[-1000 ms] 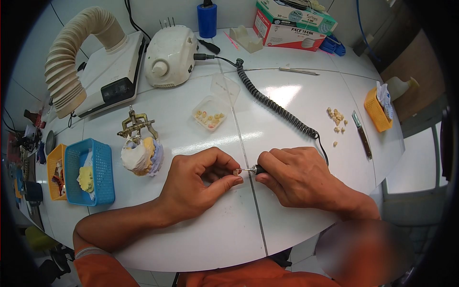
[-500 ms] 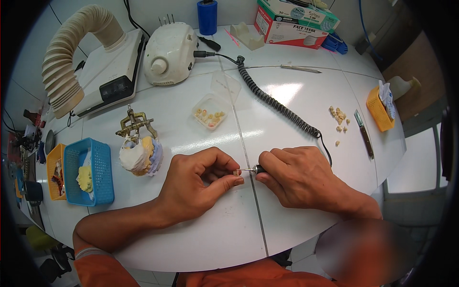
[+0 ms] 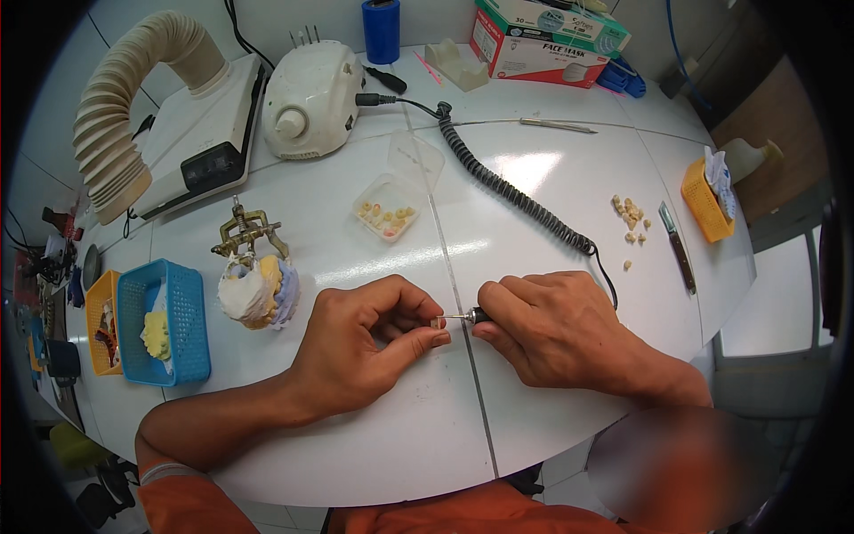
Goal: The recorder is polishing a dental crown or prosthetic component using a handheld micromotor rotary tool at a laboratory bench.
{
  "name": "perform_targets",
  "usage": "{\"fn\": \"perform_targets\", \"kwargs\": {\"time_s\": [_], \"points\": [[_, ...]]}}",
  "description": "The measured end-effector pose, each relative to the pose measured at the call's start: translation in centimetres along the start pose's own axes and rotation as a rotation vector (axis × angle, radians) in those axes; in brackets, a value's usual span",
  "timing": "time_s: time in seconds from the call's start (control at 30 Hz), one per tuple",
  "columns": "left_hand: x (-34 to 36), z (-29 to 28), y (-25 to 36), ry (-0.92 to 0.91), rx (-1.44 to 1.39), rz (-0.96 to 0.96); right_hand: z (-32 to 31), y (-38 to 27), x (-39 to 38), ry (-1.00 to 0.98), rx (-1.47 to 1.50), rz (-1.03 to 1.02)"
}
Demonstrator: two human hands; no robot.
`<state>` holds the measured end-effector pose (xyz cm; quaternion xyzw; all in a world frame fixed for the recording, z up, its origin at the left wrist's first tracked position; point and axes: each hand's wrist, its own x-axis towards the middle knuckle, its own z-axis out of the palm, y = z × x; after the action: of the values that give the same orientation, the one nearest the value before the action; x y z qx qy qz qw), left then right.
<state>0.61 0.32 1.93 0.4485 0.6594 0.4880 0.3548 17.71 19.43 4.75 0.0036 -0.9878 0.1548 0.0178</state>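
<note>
Between the thumb and fingertips of my left hand (image 3: 363, 345) is a small tooth-coloured dental piece (image 3: 437, 324), mostly covered by the fingers. My right hand (image 3: 553, 331) is closed round a dark rotary handpiece (image 3: 480, 315), whose thin metal bur points left and meets the piece or comes very close to it. A black coiled cord (image 3: 511, 189) links the handpiece to a cream control unit (image 3: 313, 100) at the back. Beyond my hands lies an open clear plastic box (image 3: 385, 206) with several small tooth-like pieces inside.
To the left are a dental cast on a brass articulator (image 3: 258, 289), a blue basket (image 3: 197, 320) and a dust extractor with ribbed hose (image 3: 98, 147). On the right lie loose tooth-like pieces (image 3: 630, 212), a knife (image 3: 678, 254) and a yellow basket (image 3: 707, 212). Mask boxes (image 3: 543, 60) stand behind.
The view has shifted a little, so the things on the table appear slightly further left. Both hands keep the same grip, with the bur still at the dental piece.
</note>
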Motion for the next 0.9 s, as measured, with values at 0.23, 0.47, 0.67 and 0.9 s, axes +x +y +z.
{"fn": "perform_targets", "kwargs": {"time_s": [0.23,0.47,0.67,0.9], "points": [[-0.05,-0.08,0.13,-0.018,0.003,-0.025,0.01,-0.06,0.02,0.008,0.004,0.006],[-0.06,-0.09,0.29,-0.024,0.003,-0.028,-0.11,0.01,0.02,-0.009,0.023,0.007],[-0.03,-0.01,0.17,-0.018,0.0,-0.039,-0.09,0.06,0.0,-0.002,0.016,-0.007],[-0.03,-0.02,0.3,-0.018,0.014,-0.016,-0.15,0.04,0.04,-0.013,0.015,-0.001]]}}
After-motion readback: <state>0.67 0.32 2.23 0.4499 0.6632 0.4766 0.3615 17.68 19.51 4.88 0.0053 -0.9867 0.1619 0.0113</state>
